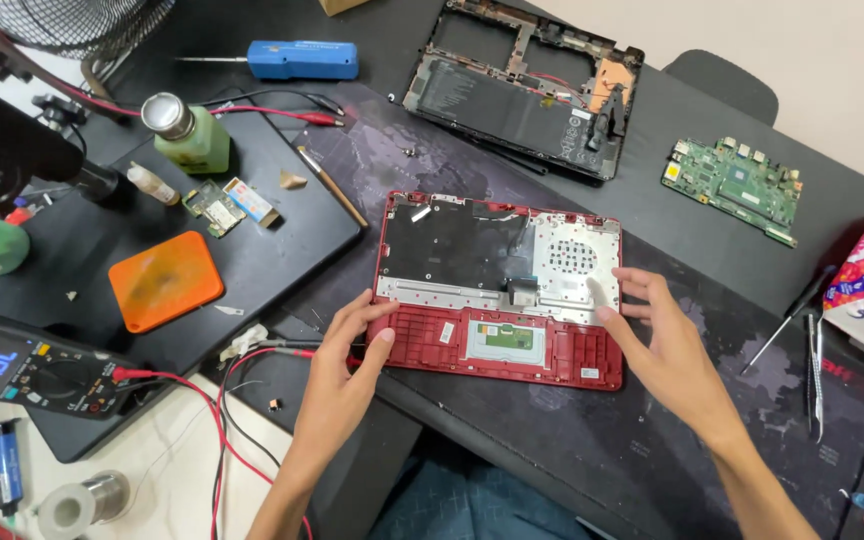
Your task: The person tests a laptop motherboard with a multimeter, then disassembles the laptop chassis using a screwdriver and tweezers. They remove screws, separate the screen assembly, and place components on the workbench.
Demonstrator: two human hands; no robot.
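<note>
Red laptop shell (500,290) at centre of surface (592,440), underside up. Left hand (344,352) at 8 o'clock corner, right hand (664,345) at 4 o'clock edge; both spread open, apparently just touching. Best steadied evenly by frame, clear of touchpad board (505,340).

I saw the red laptop shell (512,355) as glossy plastic, its inner plate (577,262) dull silvery metal. The desk mat (652,420) looked matt and scuffed; the orange pad (164,280) seemed smooth, rubbery.
</note>
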